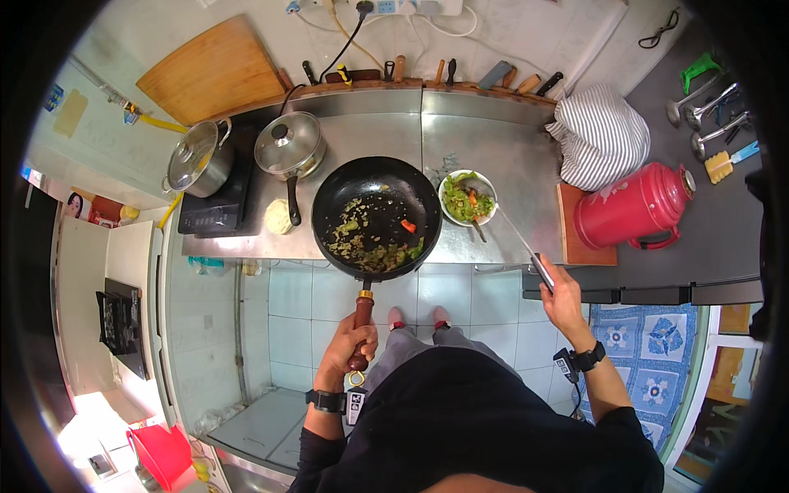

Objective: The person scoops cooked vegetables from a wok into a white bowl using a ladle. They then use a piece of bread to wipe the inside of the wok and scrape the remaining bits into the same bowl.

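My left hand (pixel 353 342) grips the wooden handle of a black wok (pixel 382 179) at the counter's front edge. Chopped vegetable bits (pixel 376 254) and a red-orange piece (pixel 408 227) lie inside the wok. In my right hand (pixel 564 300) is the dark handle of a metal ladle (pixel 521 231). Its head rests in a white bowl (pixel 442 209) just right of the wok, among green leafy vegetables (pixel 459 200) with orange-red pieces. A second utensil's handle (pixel 479 231) sticks out over the bowl's front rim.
Left of the wok are a lidded saucepan (pixel 290 148), pale dough (pixel 280 217) and a steel pot (pixel 200 160) on an induction cooker (pixel 212 215). A red thermos (pixel 632 206) and striped cloth (pixel 601 135) stand right. Knives (pixel 548 83) line the back ledge.
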Available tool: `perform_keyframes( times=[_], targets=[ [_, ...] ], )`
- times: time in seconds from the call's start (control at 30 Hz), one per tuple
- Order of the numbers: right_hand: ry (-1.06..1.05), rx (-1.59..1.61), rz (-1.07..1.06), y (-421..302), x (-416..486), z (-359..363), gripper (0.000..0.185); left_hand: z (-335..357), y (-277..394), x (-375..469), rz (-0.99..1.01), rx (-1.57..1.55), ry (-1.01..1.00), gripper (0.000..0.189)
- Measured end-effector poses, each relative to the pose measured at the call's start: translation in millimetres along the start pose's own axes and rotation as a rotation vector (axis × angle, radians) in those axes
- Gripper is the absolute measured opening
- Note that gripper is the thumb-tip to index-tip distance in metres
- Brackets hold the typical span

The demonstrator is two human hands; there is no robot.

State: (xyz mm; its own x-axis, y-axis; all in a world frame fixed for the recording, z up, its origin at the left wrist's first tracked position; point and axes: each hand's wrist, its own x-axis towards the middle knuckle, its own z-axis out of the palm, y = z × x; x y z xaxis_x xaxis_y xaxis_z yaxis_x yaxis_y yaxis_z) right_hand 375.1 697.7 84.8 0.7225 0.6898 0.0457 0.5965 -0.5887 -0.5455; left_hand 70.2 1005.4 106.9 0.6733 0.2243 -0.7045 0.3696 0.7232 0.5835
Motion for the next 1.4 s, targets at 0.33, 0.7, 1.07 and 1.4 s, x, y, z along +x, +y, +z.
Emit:
perform_keyframes(
  times=[0.33,0.7,1.07,1.4],
  targets=[
    [-0.766,1.291,0.503,-90.8,62.4,44.5,0.04,1.9,-10.7,3.1,0.038,-0.021,-0.01,0.016],
    [-0.113,0.113,-0.143,-19.5,100.2,92.6,0.035,3.6,-13.3,3.2,0.034,-0.042,-0.003,0.016],
    [-0.009,0.374,0.016,-0.5,148.8,100.4,0.018,6.9,-11.3,2.1,0.048,-0.021,0.016,0.011],
    [-0.026,0.105,-0.059,14.1,188.3,67.0,0.017,7.0,-7.7,1.4,0.017,-0.037,0.022,0.014]
  ],
)
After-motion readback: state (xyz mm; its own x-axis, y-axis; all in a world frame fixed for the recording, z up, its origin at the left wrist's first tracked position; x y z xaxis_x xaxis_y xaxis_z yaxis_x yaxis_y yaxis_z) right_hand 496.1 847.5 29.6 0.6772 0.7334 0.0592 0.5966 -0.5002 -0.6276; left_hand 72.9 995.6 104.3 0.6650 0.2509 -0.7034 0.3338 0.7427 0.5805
